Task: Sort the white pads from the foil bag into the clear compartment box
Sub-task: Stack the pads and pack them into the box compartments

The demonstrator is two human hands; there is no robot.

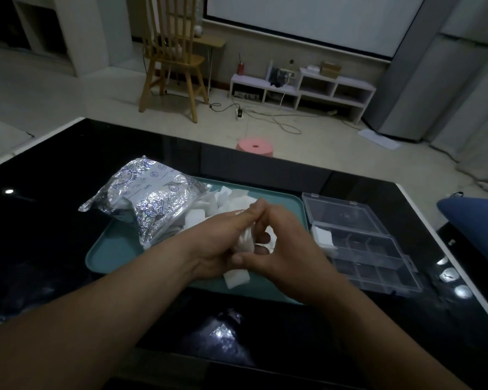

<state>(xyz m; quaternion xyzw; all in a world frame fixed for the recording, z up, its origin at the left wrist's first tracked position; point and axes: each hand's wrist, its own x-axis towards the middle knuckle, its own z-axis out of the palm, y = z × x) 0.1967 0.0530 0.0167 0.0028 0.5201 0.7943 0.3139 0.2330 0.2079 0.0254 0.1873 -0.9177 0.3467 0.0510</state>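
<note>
Over the teal tray my left hand and my right hand meet, and both grip a small stack of white pads between their curled fingers. The crinkled foil bag lies on the tray's far left, its open mouth facing right. Loose white pads are spilled beside it, and one more pad lies under my wrists. The clear compartment box stands open right of the tray, with white pads in its far-left compartment.
The tray and box sit on a glossy black table with a white edge. A blue object pokes in at the right. Beyond the table are a pink stool, a wooden chair and low white shelves.
</note>
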